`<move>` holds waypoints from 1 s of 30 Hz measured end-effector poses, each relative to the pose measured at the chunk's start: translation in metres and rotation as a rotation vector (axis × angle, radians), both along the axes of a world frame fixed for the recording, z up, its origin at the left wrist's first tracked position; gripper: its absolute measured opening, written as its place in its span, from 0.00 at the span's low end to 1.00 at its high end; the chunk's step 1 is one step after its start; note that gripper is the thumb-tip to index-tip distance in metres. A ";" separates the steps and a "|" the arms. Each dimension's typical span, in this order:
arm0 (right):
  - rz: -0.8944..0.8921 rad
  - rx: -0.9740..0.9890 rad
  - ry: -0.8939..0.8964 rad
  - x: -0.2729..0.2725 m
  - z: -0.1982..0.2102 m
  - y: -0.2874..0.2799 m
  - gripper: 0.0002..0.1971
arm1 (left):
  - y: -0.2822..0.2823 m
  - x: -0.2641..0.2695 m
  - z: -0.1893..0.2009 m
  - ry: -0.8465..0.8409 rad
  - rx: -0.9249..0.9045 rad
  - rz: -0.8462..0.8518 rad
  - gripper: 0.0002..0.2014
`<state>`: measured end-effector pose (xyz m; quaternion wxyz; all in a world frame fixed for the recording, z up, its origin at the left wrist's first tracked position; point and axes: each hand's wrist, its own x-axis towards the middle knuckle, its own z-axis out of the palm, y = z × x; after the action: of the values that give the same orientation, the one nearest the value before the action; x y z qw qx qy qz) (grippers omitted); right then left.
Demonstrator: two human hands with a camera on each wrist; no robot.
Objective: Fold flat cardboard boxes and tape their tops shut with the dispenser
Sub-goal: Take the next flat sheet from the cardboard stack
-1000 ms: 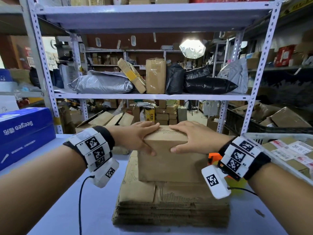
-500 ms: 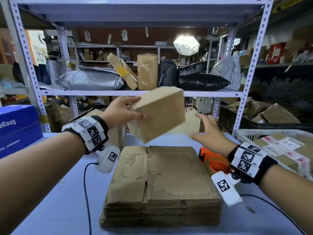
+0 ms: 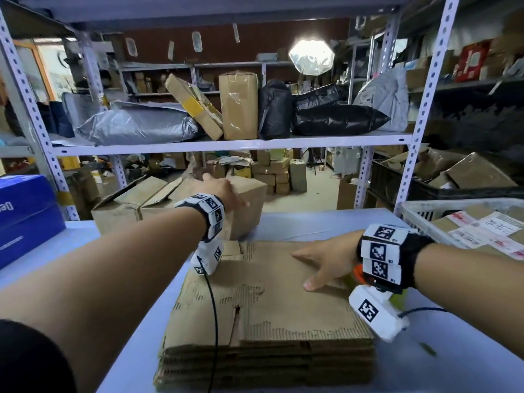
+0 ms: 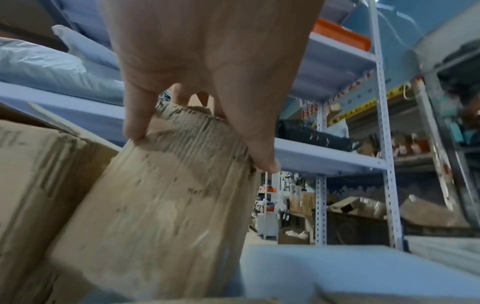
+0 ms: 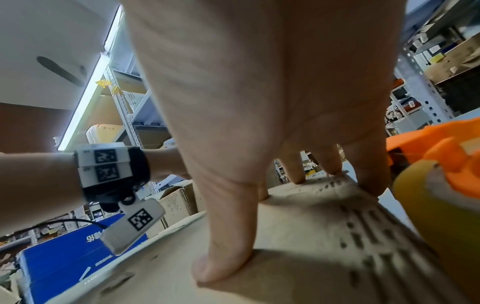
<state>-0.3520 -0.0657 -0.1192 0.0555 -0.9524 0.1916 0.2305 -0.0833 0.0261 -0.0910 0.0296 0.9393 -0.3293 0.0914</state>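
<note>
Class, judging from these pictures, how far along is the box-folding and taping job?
Done: one folded box stands beside other folded boxes at the table's back. In hand: the left hand grips that box's top edge; the right hand presses the stack of flat boxes. Left: the whole stack, with the orange tape dispenser lying unused.

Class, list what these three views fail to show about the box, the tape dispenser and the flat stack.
- Box top: head view, left hand and wrist cover it; taped or not, unclear.
- Tape dispenser: right wrist view, cut off by the frame edge; head view, behind the right hand.
- Flat stack: sheet count too fine to tell.
</note>
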 end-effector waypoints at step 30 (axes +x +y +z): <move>-0.480 0.772 -0.577 -0.031 -0.024 -0.026 0.33 | 0.133 -0.066 -0.007 0.513 0.482 -0.241 0.45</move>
<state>-0.3830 -0.0914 -0.1429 0.5031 -0.8169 0.2821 -0.0059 -0.1492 0.1595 -0.0975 -0.1003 0.8663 -0.4315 -0.2310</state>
